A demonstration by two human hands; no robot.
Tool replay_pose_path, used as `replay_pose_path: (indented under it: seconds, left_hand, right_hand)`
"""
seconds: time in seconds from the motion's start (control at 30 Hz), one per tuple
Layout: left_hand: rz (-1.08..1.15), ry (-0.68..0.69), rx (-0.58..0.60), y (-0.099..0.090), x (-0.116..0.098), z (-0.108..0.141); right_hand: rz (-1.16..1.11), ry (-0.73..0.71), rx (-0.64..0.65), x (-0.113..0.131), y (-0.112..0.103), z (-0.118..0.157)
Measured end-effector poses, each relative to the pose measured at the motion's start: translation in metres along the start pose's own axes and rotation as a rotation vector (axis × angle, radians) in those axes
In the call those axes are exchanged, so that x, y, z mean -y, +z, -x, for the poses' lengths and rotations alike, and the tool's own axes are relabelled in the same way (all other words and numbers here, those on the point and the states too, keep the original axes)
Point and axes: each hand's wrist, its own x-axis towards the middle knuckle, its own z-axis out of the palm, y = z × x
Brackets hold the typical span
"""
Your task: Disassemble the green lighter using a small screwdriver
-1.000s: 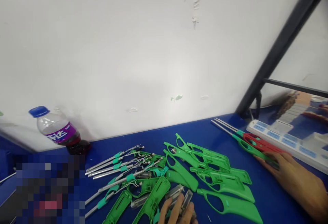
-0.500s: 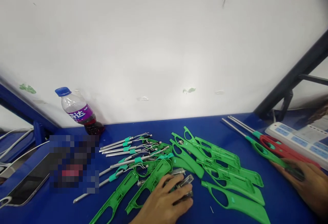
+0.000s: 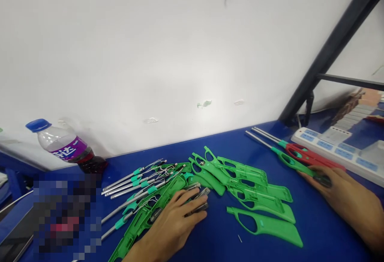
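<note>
My left hand (image 3: 177,218) curls over several clear plastic fuel tanks (image 3: 202,198) with metal ends, its fingers bent around them. Beside it lie open green lighter handle halves (image 3: 174,188) and metal lighter tubes (image 3: 127,190) with teal collars and thin wires. On the right, my right hand (image 3: 342,194) is closed around the grip of a green long-neck lighter (image 3: 295,164), its metal tube pointing away to the left. A red lighter (image 3: 315,156) lies alongside it. Between my hands rest more green handle halves (image 3: 270,226). The palms are hidden.
A bottle of dark drink (image 3: 69,148) stands at the left near the wall. A phone (image 3: 18,234) lies at the left front beside a blurred-out patch. On the right, a white power strip (image 3: 339,148) sits by a dark metal frame post (image 3: 324,54).
The view has turned right, so most things appear further left. My right hand still holds the green lighter. My left hand stays over the tanks, and the handle halves beside it now appear closer together.
</note>
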Motion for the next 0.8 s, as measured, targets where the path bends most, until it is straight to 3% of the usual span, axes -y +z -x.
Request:
replay_pose_path:
  seconds: [0.17, 0.3, 0.4, 0.5, 0.57, 0.67, 0.8]
  left_hand:
    - [-0.072, 0.072, -0.088, -0.001, -0.006, 0.001]
    - [-0.101, 0.093, -0.124, 0.014, -0.034, -0.001]
    - [-0.088, 0.098, -0.134, 0.036, -0.067, -0.019]
    - [-0.074, 0.099, -0.029, 0.05, -0.09, -0.052]
    - [-0.063, 0.089, 0.056, 0.053, -0.091, -0.075]
    - [-0.068, 0.011, 0.115, 0.055, -0.077, -0.101]
    - [-0.098, -0.082, 0.128, 0.067, -0.054, -0.115]
  right_hand:
    - [0.076, 0.083, 0.144, 0.02, -0.019, -0.001]
    - [0.091, 0.133, 0.181, 0.031, -0.028, -0.001]
    - [0.084, 0.133, 0.177, 0.034, -0.028, 0.0]
    - [0.065, 0.125, 0.168, 0.033, -0.027, 0.0]
    - [0.051, 0.123, 0.159, 0.031, -0.025, -0.001]
    - [0.028, 0.111, 0.158, 0.027, -0.023, -0.003]
    - [0.012, 0.105, 0.179, 0.023, -0.021, -0.005]
